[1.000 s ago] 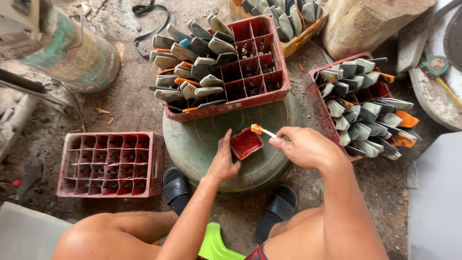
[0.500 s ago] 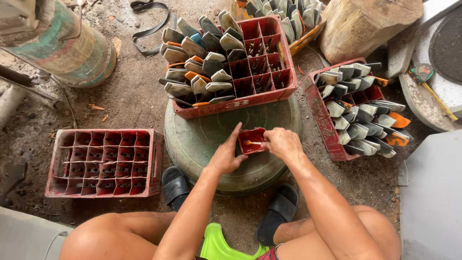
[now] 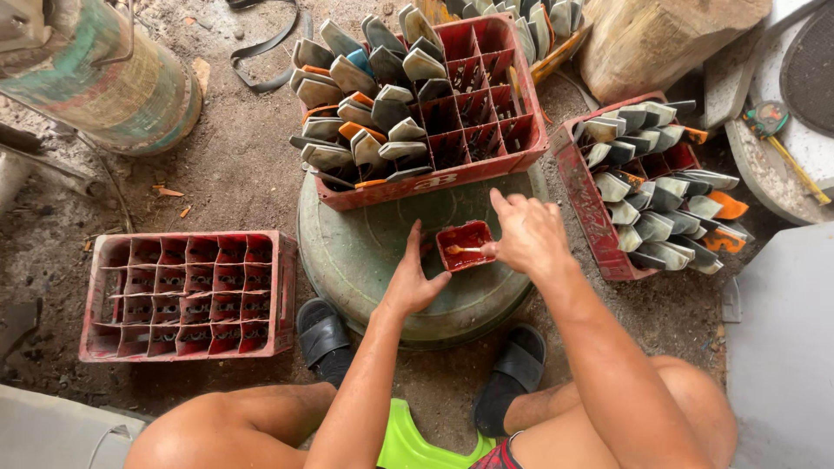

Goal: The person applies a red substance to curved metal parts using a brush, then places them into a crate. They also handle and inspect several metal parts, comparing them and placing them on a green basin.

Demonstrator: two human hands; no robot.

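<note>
Dish (image 3: 466, 244), small, square, red, with wet red liquid inside, flat on round green worktop (image 3: 373, 252). Probably light and stiff, easy to tip or slide, slippery wherever wet. Best taken by the dry outer rim, kept level.

Left hand (image 3: 414, 282) open, thumb and forefinger spread against the dish's near-left corner, bracing rather than clasping. Right hand (image 3: 526, 234) closed on thin stick (image 3: 460, 249), pinched at the far end, tip lying in the liquid just left of the grip. Stick likely light and rigid, prone to drip once lifted.

Worktop scuffed, slightly domed, bare around the dish. Just beyond both grips, touching the worktop's far edge, red crate (image 3: 486, 169), left cells packed with grey wedge-shaped pieces (image 3: 365, 113), right cells bare. Right of the right grip, second crate (image 3: 586, 208), tilted, also holding grey pieces, some orange-tipped. Well left of the left grip, third crate (image 3: 187, 236), cells unfilled, on dirt floor (image 3: 234, 174). Below the grips, black sandals (image 3: 323, 334) and green stool (image 3: 408, 443). Tight quarters, little elbow room either side.
</note>
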